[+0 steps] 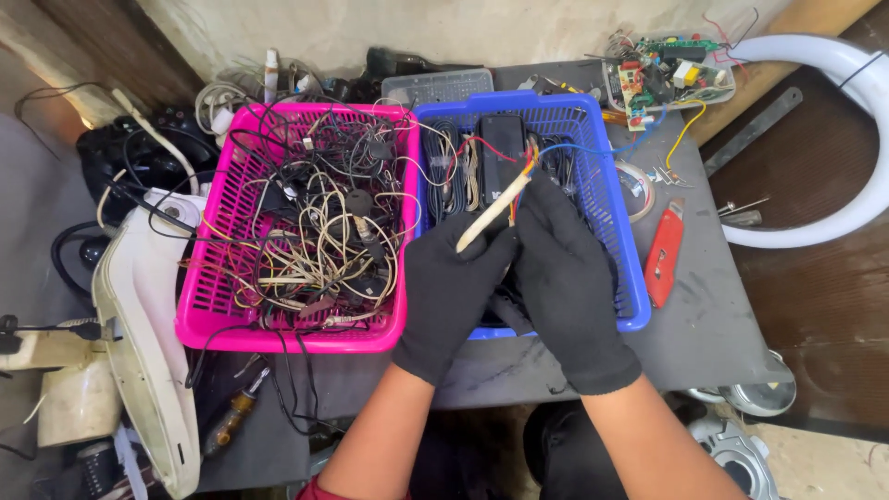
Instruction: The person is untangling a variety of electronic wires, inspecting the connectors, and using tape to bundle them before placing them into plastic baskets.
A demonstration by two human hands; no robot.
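Both my hands wear black gloves and meet over the blue plastic basket (616, 213). My left hand (454, 292) and my right hand (565, 278) together grip a cream-coloured cable (489, 216) whose stripped end fans into red, orange and blue wires. Those wires run up toward a black rectangular box (501, 153) lying in the blue basket beside coiled black cords. A pink plastic basket (208, 278) to the left is full of tangled black, white and beige cables.
A red utility knife (664, 252) lies right of the blue basket. Circuit boards (662, 79) with loose wires sit at the back right, next to a white curved tube (857, 83). A screwdriver (231, 421) and a cream appliance shell (139, 315) lie at the left.
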